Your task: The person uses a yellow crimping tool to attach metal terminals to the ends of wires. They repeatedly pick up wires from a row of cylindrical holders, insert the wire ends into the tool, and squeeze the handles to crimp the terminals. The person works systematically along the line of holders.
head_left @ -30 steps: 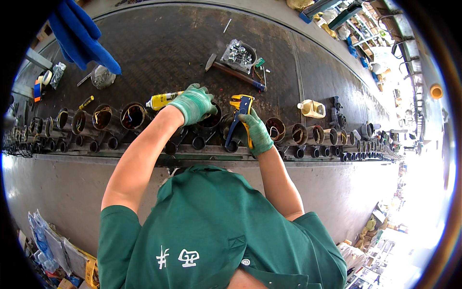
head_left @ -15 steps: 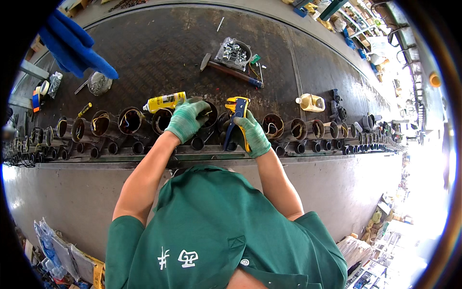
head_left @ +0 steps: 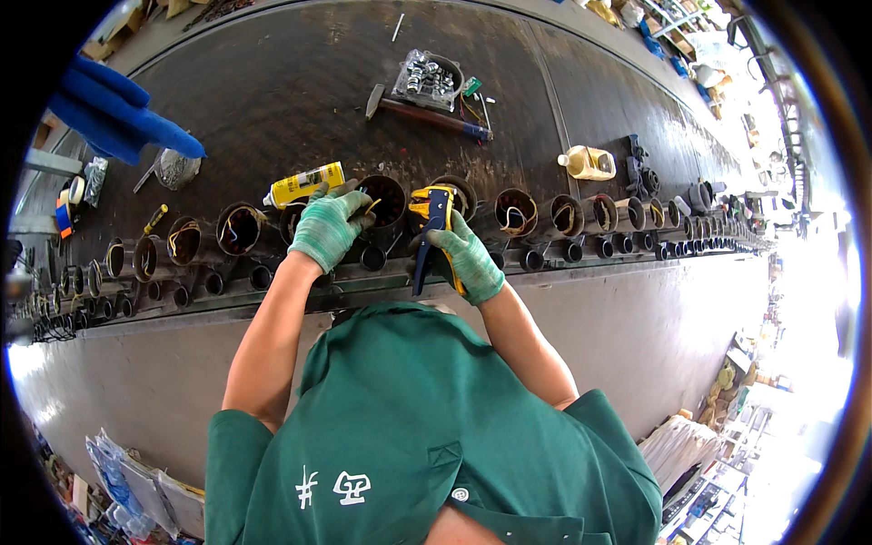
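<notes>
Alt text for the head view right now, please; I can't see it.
The gloved left hand appears to pinch a yellow wire beside an open dark cylinder, while the gloved right hand holds a blue-and-yellow plier-like tool. Similar cylinders line the dark bench's near edge; beyond lie a yellow can and a hammer.

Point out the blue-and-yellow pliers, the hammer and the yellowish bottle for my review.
Pliers (head_left: 440,211): head view, on the blue body.
Hammer (head_left: 427,114): head view, on the wooden handle.
Bottle (head_left: 590,163): head view, on its side.
</notes>
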Tool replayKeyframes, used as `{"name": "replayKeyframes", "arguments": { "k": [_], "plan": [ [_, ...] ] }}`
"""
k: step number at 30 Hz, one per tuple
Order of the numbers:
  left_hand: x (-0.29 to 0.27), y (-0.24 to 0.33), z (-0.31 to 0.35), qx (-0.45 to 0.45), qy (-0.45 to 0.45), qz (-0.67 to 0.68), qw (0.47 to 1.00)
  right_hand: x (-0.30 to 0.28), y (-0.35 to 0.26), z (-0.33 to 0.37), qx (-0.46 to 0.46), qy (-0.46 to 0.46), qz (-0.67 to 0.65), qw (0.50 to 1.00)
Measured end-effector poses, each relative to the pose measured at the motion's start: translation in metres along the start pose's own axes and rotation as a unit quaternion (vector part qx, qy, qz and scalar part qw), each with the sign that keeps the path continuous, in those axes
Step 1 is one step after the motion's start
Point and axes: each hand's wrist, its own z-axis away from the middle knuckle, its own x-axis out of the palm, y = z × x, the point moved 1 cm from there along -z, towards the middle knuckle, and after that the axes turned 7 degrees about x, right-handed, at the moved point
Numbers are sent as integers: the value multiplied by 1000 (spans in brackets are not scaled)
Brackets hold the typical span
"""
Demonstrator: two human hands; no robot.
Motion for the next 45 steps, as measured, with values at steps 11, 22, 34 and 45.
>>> {"name": "replayKeyframes", "arguments": {
  "k": [11, 22, 34, 45],
  "plan": [
    [-3, -6, 5, 83, -2, 37, 996, 32, 3, 13, 39, -72, -34, 996],
    [1, -9, 9, 112, 45, 11, 993, 51, 7, 16, 28, -69, -69, 995],
    [2, -10, 11, 105, 48, 12, 993, 52, 14, 12, 8, -50, -16, 999],
    [2, -6, 7, 109, 65, 18, 992, 37, 14, 22, -3, -24, -113, 993]
  ]
}}
